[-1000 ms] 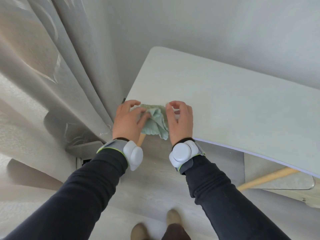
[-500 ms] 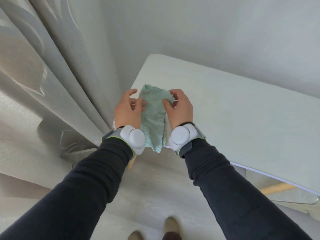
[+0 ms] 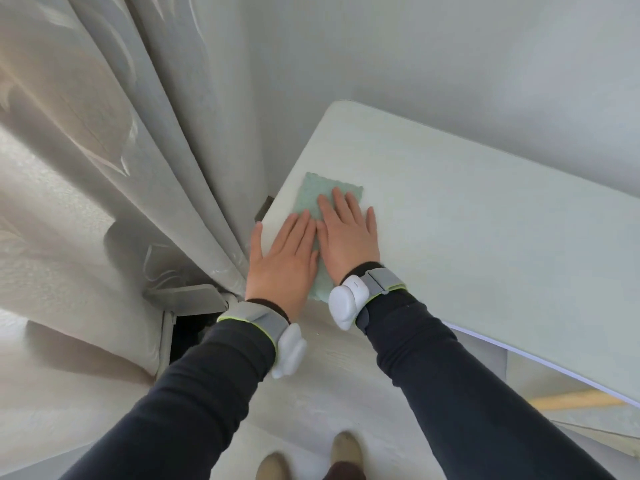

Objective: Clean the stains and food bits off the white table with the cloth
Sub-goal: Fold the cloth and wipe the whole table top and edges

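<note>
Head camera is looking down, and I am seeing a pale green cloth (image 3: 311, 192) lying flat on the near left corner of the white table (image 3: 485, 254), its near end reaching the table's front edge. Both hands are pressing down on it, palms down, side by side and touching. The left hand (image 3: 284, 258) is resting partly on cloth, partly on bare table; the right hand (image 3: 348, 233) is lying mostly on the cloth. Each grip is spread apart, fingers straight, clamping nothing. A grey curtain (image 3: 138, 168) is hanging just beside the table's left edge.
</note>
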Demonstrator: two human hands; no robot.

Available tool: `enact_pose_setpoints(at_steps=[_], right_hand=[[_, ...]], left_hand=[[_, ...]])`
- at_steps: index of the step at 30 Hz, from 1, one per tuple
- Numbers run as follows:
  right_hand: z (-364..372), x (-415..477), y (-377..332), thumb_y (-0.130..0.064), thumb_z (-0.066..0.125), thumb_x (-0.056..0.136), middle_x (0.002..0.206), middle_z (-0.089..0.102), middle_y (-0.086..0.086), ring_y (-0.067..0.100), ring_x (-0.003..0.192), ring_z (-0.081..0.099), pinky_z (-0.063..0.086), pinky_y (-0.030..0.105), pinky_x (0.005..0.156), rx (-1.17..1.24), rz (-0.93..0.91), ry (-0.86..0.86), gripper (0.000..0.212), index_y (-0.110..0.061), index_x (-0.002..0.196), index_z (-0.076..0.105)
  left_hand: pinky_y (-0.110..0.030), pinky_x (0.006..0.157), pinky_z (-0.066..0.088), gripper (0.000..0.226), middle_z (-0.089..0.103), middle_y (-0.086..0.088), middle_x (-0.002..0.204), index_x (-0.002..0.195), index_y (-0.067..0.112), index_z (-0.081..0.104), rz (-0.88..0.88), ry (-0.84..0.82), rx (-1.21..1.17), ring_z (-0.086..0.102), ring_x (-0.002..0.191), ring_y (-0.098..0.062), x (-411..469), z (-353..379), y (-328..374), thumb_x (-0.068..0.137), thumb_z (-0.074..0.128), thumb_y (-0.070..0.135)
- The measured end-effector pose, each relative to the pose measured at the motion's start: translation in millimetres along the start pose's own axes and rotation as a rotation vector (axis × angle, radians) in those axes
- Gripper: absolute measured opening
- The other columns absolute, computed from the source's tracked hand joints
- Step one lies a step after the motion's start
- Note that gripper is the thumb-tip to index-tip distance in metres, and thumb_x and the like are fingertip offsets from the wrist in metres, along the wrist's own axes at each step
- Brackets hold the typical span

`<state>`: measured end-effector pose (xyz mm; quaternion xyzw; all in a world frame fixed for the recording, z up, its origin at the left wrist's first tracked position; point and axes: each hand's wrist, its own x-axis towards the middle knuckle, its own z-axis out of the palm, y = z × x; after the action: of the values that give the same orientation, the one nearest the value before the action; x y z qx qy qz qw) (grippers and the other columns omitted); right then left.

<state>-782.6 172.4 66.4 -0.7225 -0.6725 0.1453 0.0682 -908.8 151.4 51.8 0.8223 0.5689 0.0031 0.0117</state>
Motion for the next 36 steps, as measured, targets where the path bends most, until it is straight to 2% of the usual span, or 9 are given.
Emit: enact_pose_setpoints(at_steps=[3, 5, 9, 12, 17, 19, 22, 26, 36], right_hand=[[4, 6, -17, -0.037, 0.019, 0.102, 0.162, -0.001, 0.000, 0.018, 0.149, -0.004, -0.005, 0.045, 0.121, -0.027, 0.006, -0.022, 0.052, -0.026, 0.151, 0.010], [5, 14, -31, -0.032, 0.021, 0.102, 0.162, -0.001, 0.004, 0.019, 0.149, -0.004, -0.005, 0.043, 0.121, -0.042, 0.007, -0.016, 0.052, -0.021, 0.152, 0.009], [9, 25, -53, -0.016, 0.021, 0.102, 0.161, 0.002, 0.008, 0.020, 0.149, -0.001, 0.001, 0.033, 0.123, 0.055, -0.018, -0.012, 0.051, -0.007, 0.151, 0.008], [13, 23, -50, -0.022, 0.019, 0.103, 0.161, -0.001, 0.006, 0.017, 0.149, -0.002, -0.002, 0.031, 0.122, 0.039, -0.020, -0.028, 0.053, -0.008, 0.151, 0.006], [12, 13, -35, -0.033, 0.018, 0.101, 0.161, -0.005, 0.000, 0.015, 0.149, -0.006, -0.003, 0.036, 0.122, -0.075, -0.053, -0.023, 0.056, -0.016, 0.152, 0.001], [10, 12, -31, -0.034, 0.018, 0.101, 0.161, -0.006, 0.000, 0.016, 0.149, -0.006, -0.003, 0.036, 0.122, -0.097, -0.053, -0.025, 0.056, -0.018, 0.152, 0.000], [6, 10, -17, -0.034, 0.018, 0.101, 0.161, -0.006, 0.000, 0.016, 0.149, -0.007, -0.004, 0.037, 0.122, -0.111, -0.059, -0.029, 0.056, -0.018, 0.152, 0.001], [-3, -2, 15, -0.034, 0.018, 0.101, 0.161, -0.006, 0.000, 0.016, 0.149, -0.007, -0.004, 0.036, 0.122, -0.109, -0.078, -0.037, 0.056, -0.019, 0.152, 0.001], [-33, -56, 131, -0.036, 0.018, 0.101, 0.161, -0.006, 0.001, 0.017, 0.149, -0.006, -0.002, 0.037, 0.122, -0.104, -0.049, -0.027, 0.056, -0.023, 0.152, 0.002]], left_hand=[[-0.052, 0.117, 0.000, 0.054, 0.007, 0.009, 0.160, 0.152, 0.022, 0.011, -0.004, -0.049, 0.018, 0.005, 0.149, -0.011, 3, -7, -24, 0.099, 0.011, 0.030], [-0.051, 0.118, -0.002, 0.053, 0.000, 0.011, 0.161, 0.153, 0.023, 0.007, -0.013, -0.054, -0.001, -0.002, 0.149, -0.010, 7, -11, -35, 0.101, 0.018, 0.028], [-0.049, 0.118, -0.002, 0.058, -0.004, 0.012, 0.160, 0.153, 0.025, 0.001, -0.043, -0.072, -0.103, -0.007, 0.148, -0.007, 16, -11, -38, 0.101, 0.026, 0.032], [-0.048, 0.120, 0.000, 0.056, -0.010, 0.011, 0.160, 0.152, 0.022, -0.004, -0.071, -0.115, -0.167, -0.010, 0.148, -0.006, 13, -7, -41, 0.102, 0.018, 0.031], [-0.049, 0.120, 0.001, 0.062, -0.011, 0.007, 0.160, 0.152, 0.019, -0.005, -0.073, -0.046, -0.111, -0.010, 0.148, -0.009, 6, -3, -31, 0.093, -0.007, 0.035], [-0.049, 0.120, 0.000, 0.062, -0.011, 0.007, 0.160, 0.152, 0.018, -0.005, -0.088, -0.044, -0.118, -0.011, 0.148, -0.009, 5, -3, -25, 0.093, -0.006, 0.034], [-0.050, 0.119, -0.002, 0.056, -0.012, 0.007, 0.160, 0.152, 0.018, -0.005, -0.105, -0.060, -0.122, -0.012, 0.148, -0.009, 6, -1, -9, 0.099, 0.005, 0.031], [-0.050, 0.118, -0.002, 0.074, -0.007, 0.008, 0.161, 0.153, 0.019, -0.001, -0.123, -0.038, -0.113, -0.008, 0.148, -0.009, 3, 0, 28, 0.081, -0.014, 0.035], [-0.052, 0.116, -0.007, 0.071, -0.013, 0.007, 0.160, 0.152, 0.018, -0.004, -0.098, -0.052, -0.097, -0.013, 0.148, -0.012, -10, 4, 157, 0.083, -0.012, 0.035]])
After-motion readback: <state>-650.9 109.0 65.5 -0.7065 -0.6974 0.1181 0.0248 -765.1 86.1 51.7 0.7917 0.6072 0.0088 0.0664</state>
